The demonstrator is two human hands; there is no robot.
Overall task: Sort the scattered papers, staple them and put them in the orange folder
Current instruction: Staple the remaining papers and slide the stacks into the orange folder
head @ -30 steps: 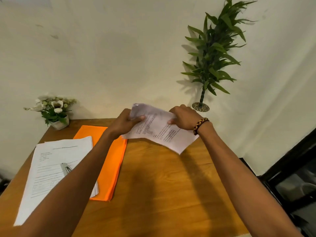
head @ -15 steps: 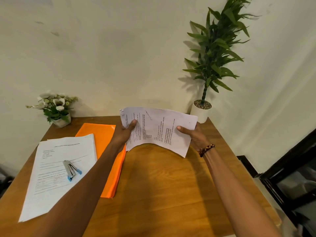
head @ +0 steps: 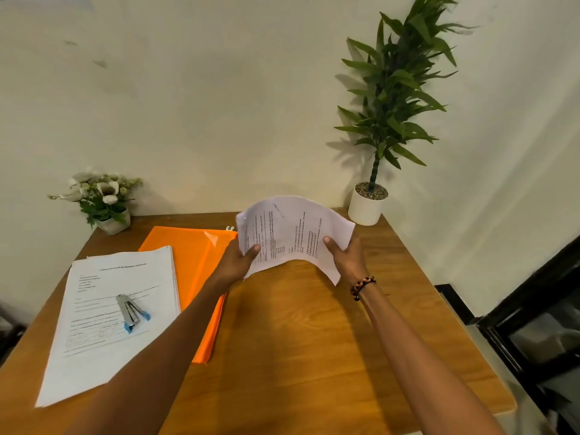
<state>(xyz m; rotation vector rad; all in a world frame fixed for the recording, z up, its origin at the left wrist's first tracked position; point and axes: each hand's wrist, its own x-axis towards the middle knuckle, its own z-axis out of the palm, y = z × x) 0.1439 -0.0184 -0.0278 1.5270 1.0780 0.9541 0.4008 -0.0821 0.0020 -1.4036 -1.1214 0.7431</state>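
Since a moment ago both hands, left (head: 240, 262) and right (head: 346, 257), have lowered the pinched, bowed papers (head: 292, 233) just right of the orange folder (head: 196, 262), where loose sheets could slip apart.

Flower pot (head: 108, 211) and potted plant (head: 373, 196) on wooden table (head: 314, 340).

Left hand (head: 236, 264) and right hand (head: 346, 258) hold bowed printed sheets (head: 293, 235) above the wooden table (head: 314, 340).

The printed text on the held papers (head: 292, 233) seems too small to read; the tall plant (head: 398, 89) is cropped at the top.
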